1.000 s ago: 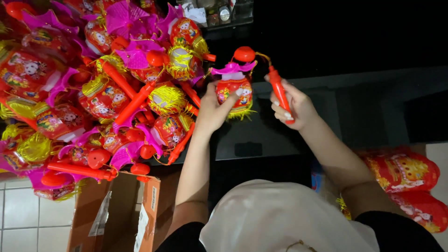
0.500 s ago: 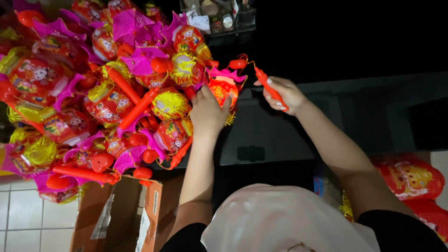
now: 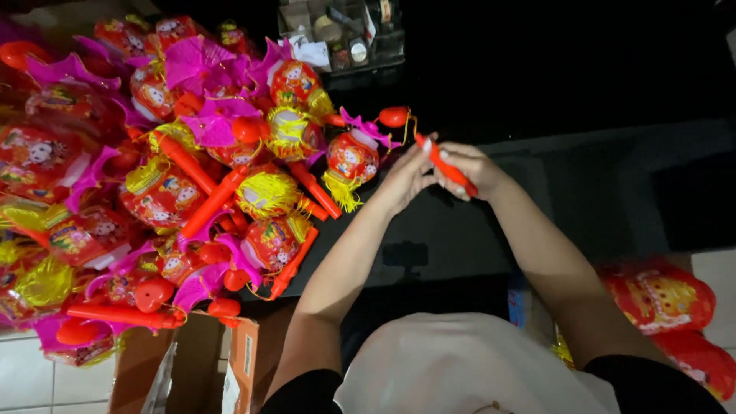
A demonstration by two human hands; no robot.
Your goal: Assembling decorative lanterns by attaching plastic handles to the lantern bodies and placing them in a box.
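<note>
My right hand [image 3: 477,170] grips the red plastic handle stick [image 3: 446,164] of a toy lantern. My left hand [image 3: 404,178] touches the same stick from the left, fingers curled around its upper end. The small red lantern [image 3: 351,159] with a pink top and yellow tassel hangs just left of my hands, joined to the stick by a thin cord with a red bulb [image 3: 393,116] at its top. It rests against the edge of a big pile of similar red, pink and yellow lanterns [image 3: 176,176].
An open cardboard box [image 3: 203,368] stands under the pile at lower left. More flattened red lanterns [image 3: 663,299] lie at lower right. A dark tray of small items [image 3: 341,34] sits at the top. A dark table surface [image 3: 583,192] lies beneath my arms.
My left hand has let go of the lantern's body and moved right onto the stick. The lantern now hangs beside the pile.
</note>
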